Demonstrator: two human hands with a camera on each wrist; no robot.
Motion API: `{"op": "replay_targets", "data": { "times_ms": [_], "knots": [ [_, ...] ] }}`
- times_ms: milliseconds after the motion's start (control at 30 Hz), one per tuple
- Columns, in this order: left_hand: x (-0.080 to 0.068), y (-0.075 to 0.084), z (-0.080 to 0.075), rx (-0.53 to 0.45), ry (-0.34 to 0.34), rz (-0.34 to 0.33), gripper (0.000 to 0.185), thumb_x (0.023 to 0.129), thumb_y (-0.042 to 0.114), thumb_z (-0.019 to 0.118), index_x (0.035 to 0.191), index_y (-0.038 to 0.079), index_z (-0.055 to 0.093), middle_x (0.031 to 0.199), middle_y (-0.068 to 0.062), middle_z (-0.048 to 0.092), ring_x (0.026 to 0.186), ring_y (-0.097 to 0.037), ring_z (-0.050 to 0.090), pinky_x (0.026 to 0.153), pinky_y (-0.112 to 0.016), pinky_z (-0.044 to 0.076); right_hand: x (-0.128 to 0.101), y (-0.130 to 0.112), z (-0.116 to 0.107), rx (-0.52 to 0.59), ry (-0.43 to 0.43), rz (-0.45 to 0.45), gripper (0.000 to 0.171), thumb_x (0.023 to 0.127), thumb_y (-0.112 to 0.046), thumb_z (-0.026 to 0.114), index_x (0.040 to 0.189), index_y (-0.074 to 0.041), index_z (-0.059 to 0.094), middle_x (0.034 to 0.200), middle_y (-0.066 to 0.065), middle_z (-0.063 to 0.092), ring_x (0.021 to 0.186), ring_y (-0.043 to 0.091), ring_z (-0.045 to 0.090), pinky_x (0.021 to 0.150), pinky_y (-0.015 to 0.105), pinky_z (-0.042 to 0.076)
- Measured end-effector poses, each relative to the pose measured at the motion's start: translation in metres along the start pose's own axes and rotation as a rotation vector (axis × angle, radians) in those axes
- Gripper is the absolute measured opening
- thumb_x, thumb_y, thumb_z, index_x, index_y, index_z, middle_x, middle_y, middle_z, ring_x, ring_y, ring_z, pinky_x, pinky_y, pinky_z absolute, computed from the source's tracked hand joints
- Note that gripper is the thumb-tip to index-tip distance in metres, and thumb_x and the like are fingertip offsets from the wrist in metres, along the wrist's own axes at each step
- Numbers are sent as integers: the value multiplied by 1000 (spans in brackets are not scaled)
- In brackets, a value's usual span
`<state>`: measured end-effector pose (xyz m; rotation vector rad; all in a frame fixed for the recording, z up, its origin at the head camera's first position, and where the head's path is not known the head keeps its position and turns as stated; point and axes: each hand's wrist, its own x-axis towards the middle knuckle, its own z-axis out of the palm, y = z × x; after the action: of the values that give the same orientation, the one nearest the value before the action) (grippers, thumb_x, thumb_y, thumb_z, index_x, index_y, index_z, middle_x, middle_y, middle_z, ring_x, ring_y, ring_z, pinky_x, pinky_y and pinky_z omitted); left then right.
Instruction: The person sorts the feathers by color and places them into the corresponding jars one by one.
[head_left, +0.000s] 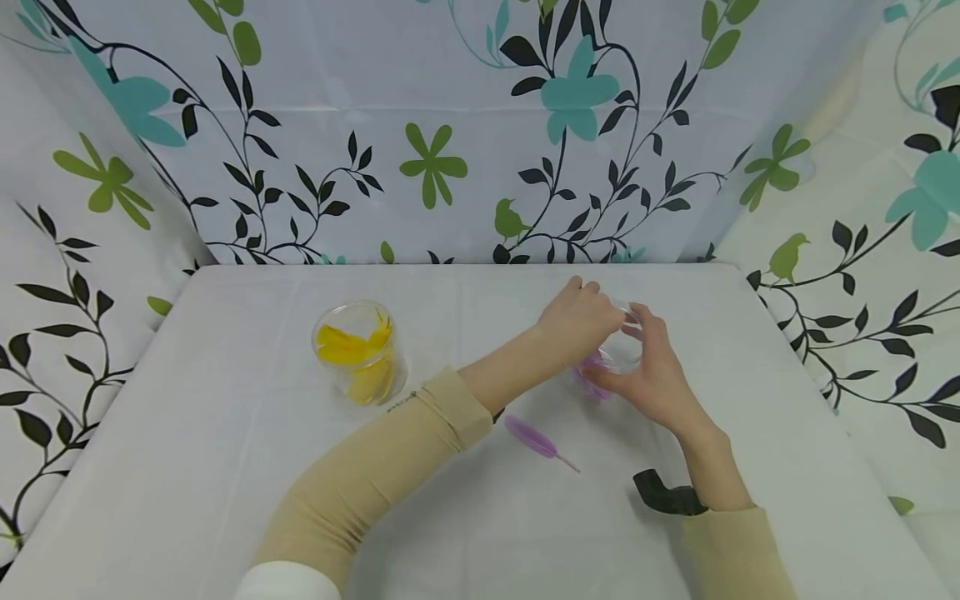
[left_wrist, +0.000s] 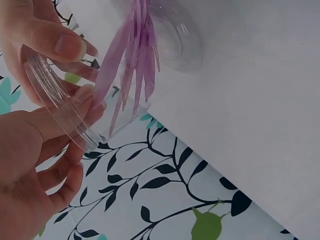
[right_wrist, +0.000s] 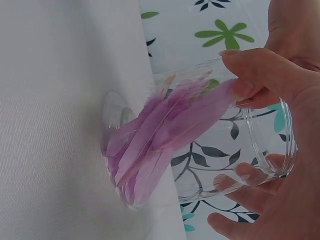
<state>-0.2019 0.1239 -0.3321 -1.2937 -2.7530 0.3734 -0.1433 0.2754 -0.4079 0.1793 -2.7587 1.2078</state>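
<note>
A clear jar (head_left: 624,353) of purple feathers (right_wrist: 155,135) stands at the back right of the table. My right hand (head_left: 652,367) grips it round the side near the rim, thumb in front and fingers behind. From the left, my left hand (head_left: 581,317) reaches over the mouth, its fingertips inside. There it pinches the end of a broad purple feather (left_wrist: 111,70), seen through the jar wall in the left wrist view. Another purple feather (head_left: 531,437) lies loose on the table, in front of the jar.
A second clear jar (head_left: 396,379), holding yellow feathers (head_left: 352,346), stands left of my left forearm. The white tabletop (head_left: 225,467) meets a patterned cloth (head_left: 465,125) at its back edge. A black strap (head_left: 667,493) sticks out by my right wrist.
</note>
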Motion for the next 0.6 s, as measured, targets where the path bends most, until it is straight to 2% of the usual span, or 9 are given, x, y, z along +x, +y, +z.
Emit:
{"op": "replay_targets", "data": {
  "times_ms": [167, 267, 333, 467, 600],
  "knots": [
    [-3, -6, 6, -113, 4, 28, 23, 98, 26, 66, 119, 26, 71, 113, 7, 73, 109, -18, 57, 99, -37, 45, 1, 0, 1, 4, 3, -6, 108, 77, -34, 87, 156, -11, 19, 151, 23, 32, 139, 41, 41, 107, 70, 33],
    [-10, -12, 11, -227, 22, 44, 23, 100, 32, 61, 118, 22, 72, 110, 7, 73, 114, -19, 54, 101, -36, 45, 0, 1, 1, 3, -1, -7, 109, 77, -35, 87, 157, -11, 17, 151, 22, 32, 139, 42, 40, 106, 71, 33],
    [-18, -15, 14, -277, 47, 66, 27, 102, 34, 56, 123, 21, 69, 112, 6, 73, 120, -19, 54, 104, -35, 45, 0, 1, 1, -2, -2, -5, 109, 77, -36, 86, 157, -11, 16, 151, 22, 32, 139, 42, 40, 106, 72, 33],
    [-37, -21, 22, -329, 103, 117, 40, 104, 33, 53, 141, 20, 55, 133, 1, 65, 133, -23, 48, 112, -40, 42, 0, 1, 1, -8, -2, 1, 109, 78, -37, 86, 157, -12, 16, 151, 21, 32, 139, 42, 40, 105, 73, 33],
    [-62, -27, 32, -388, 125, 97, 62, 102, 36, 56, 156, 19, 32, 158, -2, 40, 144, -26, 38, 116, -43, 37, 0, 1, 1, -9, -5, 6, 110, 77, -38, 86, 157, -12, 15, 151, 22, 32, 140, 41, 39, 105, 73, 33]
  ]
}}
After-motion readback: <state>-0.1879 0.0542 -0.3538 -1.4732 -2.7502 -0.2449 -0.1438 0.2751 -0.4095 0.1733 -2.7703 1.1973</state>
